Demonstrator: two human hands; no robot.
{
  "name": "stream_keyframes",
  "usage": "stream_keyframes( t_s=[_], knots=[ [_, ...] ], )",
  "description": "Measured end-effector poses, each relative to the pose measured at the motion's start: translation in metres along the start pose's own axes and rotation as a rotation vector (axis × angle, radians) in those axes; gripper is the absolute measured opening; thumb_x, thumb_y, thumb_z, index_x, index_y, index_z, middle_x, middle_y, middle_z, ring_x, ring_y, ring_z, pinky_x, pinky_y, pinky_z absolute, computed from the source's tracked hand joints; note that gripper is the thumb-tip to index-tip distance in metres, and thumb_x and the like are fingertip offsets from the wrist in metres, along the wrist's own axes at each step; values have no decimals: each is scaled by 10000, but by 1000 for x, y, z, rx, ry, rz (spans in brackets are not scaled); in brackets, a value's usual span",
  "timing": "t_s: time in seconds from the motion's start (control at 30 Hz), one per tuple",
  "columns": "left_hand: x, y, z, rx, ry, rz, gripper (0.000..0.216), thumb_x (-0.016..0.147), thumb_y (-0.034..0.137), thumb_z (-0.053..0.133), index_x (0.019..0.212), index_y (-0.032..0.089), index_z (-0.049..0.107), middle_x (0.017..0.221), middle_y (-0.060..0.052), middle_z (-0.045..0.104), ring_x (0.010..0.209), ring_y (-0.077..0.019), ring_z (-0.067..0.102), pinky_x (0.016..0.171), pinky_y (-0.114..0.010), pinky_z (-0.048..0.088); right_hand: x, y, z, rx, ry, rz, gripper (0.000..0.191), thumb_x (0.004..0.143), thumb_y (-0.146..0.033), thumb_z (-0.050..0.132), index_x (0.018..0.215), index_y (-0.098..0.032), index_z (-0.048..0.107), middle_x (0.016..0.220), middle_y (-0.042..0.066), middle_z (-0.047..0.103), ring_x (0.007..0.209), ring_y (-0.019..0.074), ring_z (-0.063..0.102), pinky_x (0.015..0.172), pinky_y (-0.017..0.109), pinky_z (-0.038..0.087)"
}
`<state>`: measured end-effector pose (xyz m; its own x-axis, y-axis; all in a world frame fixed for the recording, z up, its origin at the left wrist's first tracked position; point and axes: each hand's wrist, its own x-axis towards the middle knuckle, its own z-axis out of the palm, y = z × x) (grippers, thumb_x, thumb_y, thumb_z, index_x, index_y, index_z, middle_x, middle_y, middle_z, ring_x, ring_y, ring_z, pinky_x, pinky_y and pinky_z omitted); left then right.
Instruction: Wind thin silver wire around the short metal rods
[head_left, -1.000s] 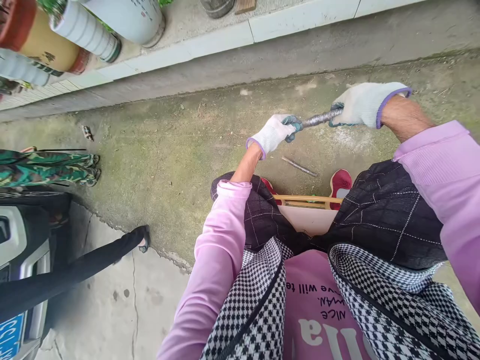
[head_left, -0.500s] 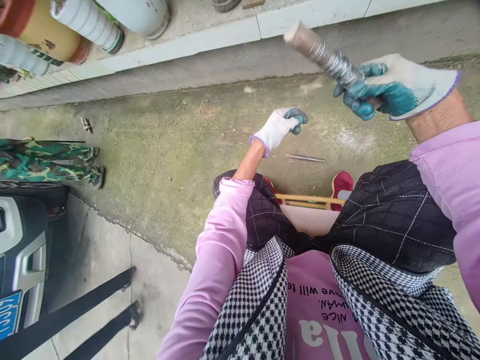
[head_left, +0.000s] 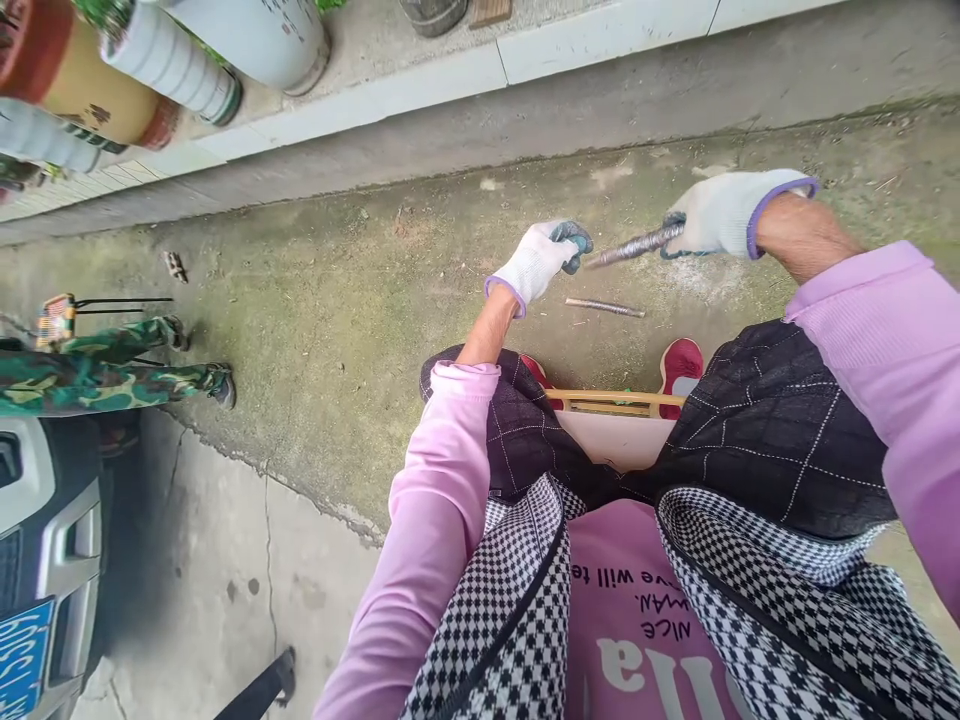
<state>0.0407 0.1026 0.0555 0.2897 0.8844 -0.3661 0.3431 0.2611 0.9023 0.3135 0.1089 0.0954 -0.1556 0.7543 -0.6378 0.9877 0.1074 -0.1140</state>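
Observation:
My right hand (head_left: pixel 720 215), in a white glove with a blue-green coated palm, is closed around one end of a stick wound with silvery wire (head_left: pixel 637 246). The stick slants down to the left, its free end close to the fingers of my left hand (head_left: pixel 546 258). That hand wears a matching glove, and its fingers are curled together; what they hold, if anything, is hidden. On the ground below the hands lies a second, thinner wire-wound stick (head_left: pixel 605 306). I cannot tell whether my left fingers touch the first stick.
Potted plants in a white ribbed pot (head_left: pixel 172 60) and others stand on a tiled ledge (head_left: pixel 420 95) ahead. A person's camouflage trousers (head_left: pixel 112 375) show at left, by a car (head_left: pixel 52 540). Another dark leg (head_left: pixel 259 685) appears below. My red shoes (head_left: pixel 681 370) flank a wooden frame (head_left: pixel 615 398).
My right hand has come down and turned, lowering the wire-wound stick toward my left hand. My left hand has barely shifted. The person in camouflage trousers and the dark legs have moved.

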Motion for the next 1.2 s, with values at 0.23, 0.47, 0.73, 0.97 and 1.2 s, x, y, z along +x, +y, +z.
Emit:
stream_keyframes(
  t_s=[0.23,0.47,0.73,0.97,1.2],
  knots=[
    [9,-15,7,-91,-133,6,48,1044,117,866,1040,136,822,860,-12,816,806,-127,792,975,-330,697,-19,7,-14,797,360,-25,206,1116,-322,952,1051,-219,786,923,45,745,786,192,651,771,376,603],
    [6,-11,1,20,-125,76,213,1052,105,846,866,180,776,824,-6,773,843,-151,757,944,-308,629,-26,12,3,827,-152,-384,303,1089,-399,1046,1028,-199,827,811,-17,691,671,125,577,626,292,479],
    [-3,-1,2,114,-87,-14,185,962,85,899,885,191,768,739,35,691,722,-128,639,789,-275,595,-6,-8,10,112,-123,-59,168,1175,-290,834,1101,-144,869,841,62,770,771,230,707,792,414,534],
    [-6,2,8,-35,-90,-35,63,1056,130,885,1018,147,837,752,13,763,703,-125,736,877,-307,676,-8,1,-14,138,202,71,268,1159,-467,857,1133,-203,823,1169,220,876,1164,446,849,1054,596,653],
    [-4,2,6,-102,-92,14,66,1068,132,911,1032,139,855,874,-22,840,810,-134,808,924,-290,683,-18,12,-3,1171,315,-228,279,1037,-305,1037,1029,-209,775,784,-20,670,642,133,547,598,309,486]
  ],
)
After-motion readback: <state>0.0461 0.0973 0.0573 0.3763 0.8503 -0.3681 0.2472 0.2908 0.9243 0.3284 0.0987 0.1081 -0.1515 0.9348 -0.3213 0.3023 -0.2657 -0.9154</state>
